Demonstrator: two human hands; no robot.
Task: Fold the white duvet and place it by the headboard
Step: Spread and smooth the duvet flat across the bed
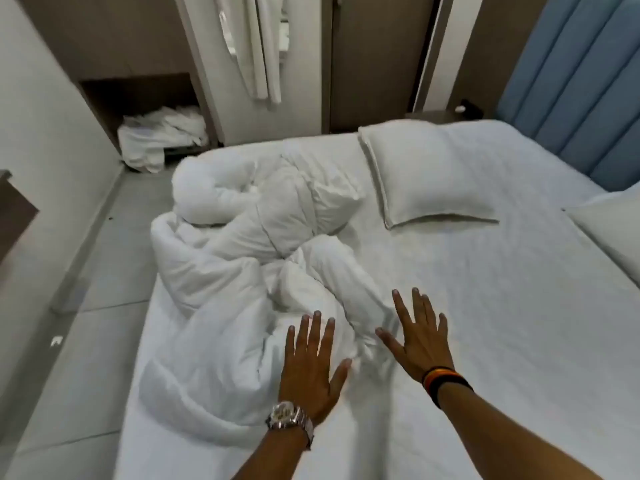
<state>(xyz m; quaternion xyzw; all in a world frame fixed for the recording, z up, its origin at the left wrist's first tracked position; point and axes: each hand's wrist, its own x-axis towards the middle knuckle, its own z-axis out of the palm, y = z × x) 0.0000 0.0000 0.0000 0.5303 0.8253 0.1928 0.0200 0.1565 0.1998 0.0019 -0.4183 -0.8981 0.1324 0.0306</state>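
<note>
The white duvet (249, 258) lies crumpled and twisted in a heap on the left half of the bed (502, 323). The blue padded headboard (585, 88) stands at the far right. My left hand (311, 368), with a watch on the wrist, is flat over the duvet's near end, fingers spread. My right hand (420, 336), with a striped wristband, hovers with fingers apart just right of the duvet's near fold, over the sheet. Neither hand holds anything.
A white pillow (426, 178) lies mid-bed near the headboard, and a second pillow (613, 230) is at the right edge. A pile of white linen (159, 136) sits in a low niche by the wardrobe (374, 64). Tiled floor (86, 306) runs along the bed's left side.
</note>
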